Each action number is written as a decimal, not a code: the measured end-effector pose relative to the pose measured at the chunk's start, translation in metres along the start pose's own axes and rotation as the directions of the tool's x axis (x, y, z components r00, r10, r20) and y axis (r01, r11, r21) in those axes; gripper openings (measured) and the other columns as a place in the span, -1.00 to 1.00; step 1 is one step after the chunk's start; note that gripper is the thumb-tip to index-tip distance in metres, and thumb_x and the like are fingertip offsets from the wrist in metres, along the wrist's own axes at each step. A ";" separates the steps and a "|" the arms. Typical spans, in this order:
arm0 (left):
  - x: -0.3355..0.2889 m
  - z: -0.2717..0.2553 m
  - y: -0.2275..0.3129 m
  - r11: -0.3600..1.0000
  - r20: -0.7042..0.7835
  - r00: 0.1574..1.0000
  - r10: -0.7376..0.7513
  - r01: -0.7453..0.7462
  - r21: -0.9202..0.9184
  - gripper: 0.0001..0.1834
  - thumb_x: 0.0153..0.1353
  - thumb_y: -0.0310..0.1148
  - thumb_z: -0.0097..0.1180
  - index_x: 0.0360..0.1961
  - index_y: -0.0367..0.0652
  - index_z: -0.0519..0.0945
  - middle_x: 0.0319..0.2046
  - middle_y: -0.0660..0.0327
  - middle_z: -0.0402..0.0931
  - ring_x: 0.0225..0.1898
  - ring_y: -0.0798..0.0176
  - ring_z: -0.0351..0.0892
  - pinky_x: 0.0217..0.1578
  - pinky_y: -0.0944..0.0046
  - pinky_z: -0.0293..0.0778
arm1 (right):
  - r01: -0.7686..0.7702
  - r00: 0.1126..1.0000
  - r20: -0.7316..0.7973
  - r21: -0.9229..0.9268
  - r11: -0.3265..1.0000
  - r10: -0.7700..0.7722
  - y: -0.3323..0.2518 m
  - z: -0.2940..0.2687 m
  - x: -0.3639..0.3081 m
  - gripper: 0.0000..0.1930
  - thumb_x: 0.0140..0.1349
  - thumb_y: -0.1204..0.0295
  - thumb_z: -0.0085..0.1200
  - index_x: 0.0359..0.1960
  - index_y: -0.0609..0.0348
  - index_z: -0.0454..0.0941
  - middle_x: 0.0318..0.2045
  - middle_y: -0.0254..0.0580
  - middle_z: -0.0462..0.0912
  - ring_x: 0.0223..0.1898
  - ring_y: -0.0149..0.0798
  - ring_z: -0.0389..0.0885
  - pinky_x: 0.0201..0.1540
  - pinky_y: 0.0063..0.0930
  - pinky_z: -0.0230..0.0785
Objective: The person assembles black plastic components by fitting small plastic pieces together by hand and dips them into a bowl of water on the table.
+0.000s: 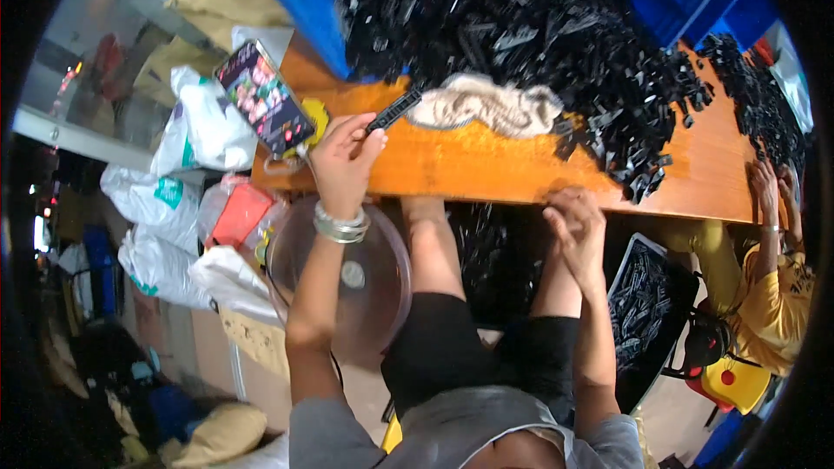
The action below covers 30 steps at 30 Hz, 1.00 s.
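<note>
Over the table's left part, my left hand (343,161) pinches one end of a long, narrow black plastic piece (395,111) with slots along it. The far end of that piece comes close to a crumpled, stained whitish cloth (486,106) on the wooden table (452,156). My right hand (577,230) is at the front edge, above my knee, with its fingers curled together; whatever they may hold is hidden. Behind the cloth rises a big heap of small black plastic pieces (512,17), spilling toward the right front of the table.
A lit phone (265,95) leans at the table's left end, beside white bags (204,126). Below stands a translucent round tub (382,295). A black tray (641,295) of black pieces is right of my legs. At far right, a co-worker in a yellow shirt (777,313) reaches toward another heap.
</note>
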<state>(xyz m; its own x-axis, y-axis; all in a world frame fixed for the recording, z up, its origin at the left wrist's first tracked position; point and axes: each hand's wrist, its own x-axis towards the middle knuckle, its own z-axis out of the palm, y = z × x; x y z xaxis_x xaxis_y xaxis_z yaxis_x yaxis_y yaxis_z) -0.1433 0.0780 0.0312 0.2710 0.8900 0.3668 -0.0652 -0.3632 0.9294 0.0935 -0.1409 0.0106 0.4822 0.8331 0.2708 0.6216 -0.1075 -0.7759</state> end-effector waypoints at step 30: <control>-0.072 -0.096 0.026 0.958 0.418 0.861 -0.288 0.261 0.121 -0.74 0.07 -0.75 0.13 -0.16 -0.43 0.56 -0.24 0.17 0.47 -0.41 0.34 0.55 -0.33 0.43 0.52 | 0.143 0.964 -0.193 -0.209 0.968 -0.184 0.008 -0.014 0.031 -0.65 0.06 0.76 -0.03 -0.12 0.23 0.58 -0.26 -0.07 0.55 -0.24 -0.10 0.54 -0.20 -0.39 0.40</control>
<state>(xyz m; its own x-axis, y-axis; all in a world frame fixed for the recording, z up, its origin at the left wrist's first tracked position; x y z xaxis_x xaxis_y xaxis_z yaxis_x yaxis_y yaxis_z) -0.2568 0.0307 0.0330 0.6540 0.7558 0.0315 0.1243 -0.1485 0.9811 0.1222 -0.1239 0.0207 0.4697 0.7181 0.5136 0.7990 -0.0983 -0.5933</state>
